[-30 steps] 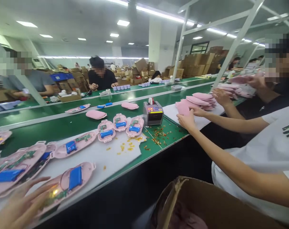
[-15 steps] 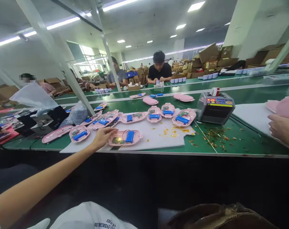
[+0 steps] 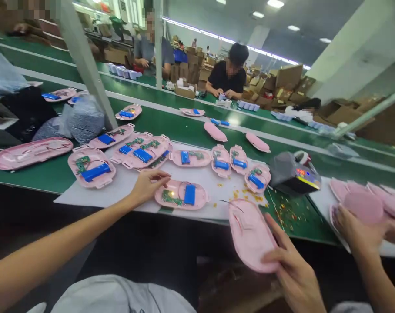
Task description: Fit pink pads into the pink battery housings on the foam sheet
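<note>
so at this point the work in hand looks like handling one bare shell. the left hand [image 3: 293,271] has a long pale pink oval plastic shell [image 3: 249,237] gripped along its lower right edge, with the fingers spread fairly wide and curled around the rim. the shell is tilted, hollow side up, with its upper end over the edge of a white foam sheet [image 3: 112,198] and its lower end past the edge of the green conveyor belt [image 3: 184,128]. no battery or board shows in it, just a thin dark wire near the top.

the right hand [image 3: 357,232] is against a pile of matching pink shells [image 3: 344,191] on a second white sheet [image 3: 318,195]. its fingers are close together on the pile's edge, but i can't tell if they're gripping or only resting.

off to the left, a co-worker's bare arm [image 3: 70,230] reaches in, and that hand [image 3: 148,187] is just beside an open pink shell with a blue battery pack [image 3: 189,194] and a green circuit board [image 3: 171,198]. a grey tape dispenser [image 3: 295,174] sits beside the left-hand shell, with gold scraps [image 3: 290,213] scattered below it.
</note>
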Tool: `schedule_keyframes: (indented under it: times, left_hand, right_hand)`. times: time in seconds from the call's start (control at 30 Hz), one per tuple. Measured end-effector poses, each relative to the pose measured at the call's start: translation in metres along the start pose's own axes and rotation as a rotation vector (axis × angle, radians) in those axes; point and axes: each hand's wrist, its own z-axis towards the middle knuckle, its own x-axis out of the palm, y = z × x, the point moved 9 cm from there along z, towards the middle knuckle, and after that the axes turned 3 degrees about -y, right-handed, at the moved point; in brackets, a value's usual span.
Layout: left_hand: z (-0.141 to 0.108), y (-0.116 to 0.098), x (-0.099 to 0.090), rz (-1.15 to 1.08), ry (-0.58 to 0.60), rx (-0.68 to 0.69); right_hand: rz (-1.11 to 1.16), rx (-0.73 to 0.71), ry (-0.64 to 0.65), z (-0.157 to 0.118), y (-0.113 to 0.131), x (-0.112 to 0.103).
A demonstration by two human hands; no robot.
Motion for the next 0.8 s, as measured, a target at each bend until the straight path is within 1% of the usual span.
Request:
schedule_keyframes:
  times: [0.03, 0.1, 0.13, 0.2, 0.27, 0.33, 0.4, 0.47, 0.53, 0.6, 0.63, 0.67, 0.7, 0.77, 0.8]
  left_hand:
    - [0.001, 0.003, -0.001, -0.049, 0.01, -0.017]
    - [0.004, 0.011, -0.003, -0.145, 0.025, -0.05]
    - [0.005, 0.014, -0.003, -0.185, 0.037, -0.063]
    - [0.008, 0.019, -0.004, -0.227, 0.045, -0.068]
    - [0.009, 0.02, -0.009, -0.176, 0.021, -0.026]
    - [0.01, 0.015, -0.013, -0.069, 0.016, 0.056]
    - [0.01, 0.008, -0.009, 0.04, 0.085, 0.15]
    - [0.009, 0.003, -0.002, 0.148, 0.188, 0.228]
    - [0.009, -0.001, 0.003, 0.256, 0.275, 0.273]
    - [0.009, -0.003, 0.004, 0.301, 0.35, 0.275]
    - [0.009, -0.004, 0.003, 0.293, 0.389, 0.266]
    - [0.008, -0.005, 0.003, 0.263, 0.433, 0.255]
    - [0.007, -0.006, 0.003, 0.212, 0.486, 0.243]
    - [0.005, -0.01, 0.004, 0.075, 0.578, 0.225]
    - [0.006, -0.012, 0.003, 0.016, 0.579, 0.228]
  right_hand:
    - [0.053, -0.006, 0.064, 0.002, 0.02, 0.026]
    - [0.176, 0.006, 0.224, 0.02, 0.045, 0.076]
    - [0.234, 0.027, 0.318, 0.032, 0.051, 0.098]
    - [0.323, 0.086, 0.474, 0.058, 0.055, 0.131]
    - [0.401, 0.167, 0.566, 0.078, 0.052, 0.15]
    - [0.489, 0.241, 0.625, 0.087, 0.05, 0.162]
    - [0.567, 0.325, 0.658, 0.089, 0.051, 0.171]
    - [0.551, 0.404, 0.626, 0.089, 0.052, 0.18]
    - [0.474, 0.427, 0.599, 0.09, 0.054, 0.189]
    - [0.416, 0.364, 0.618, 0.091, 0.062, 0.199]
    - [0.395, 0.321, 0.599, 0.094, 0.066, 0.2]
    - [0.364, 0.275, 0.54, 0.098, 0.068, 0.197]
    - [0.32, 0.22, 0.438, 0.104, 0.07, 0.189]
    - [0.219, 0.087, 0.209, 0.112, 0.079, 0.165]
    - [0.183, 0.024, 0.136, 0.114, 0.087, 0.156]
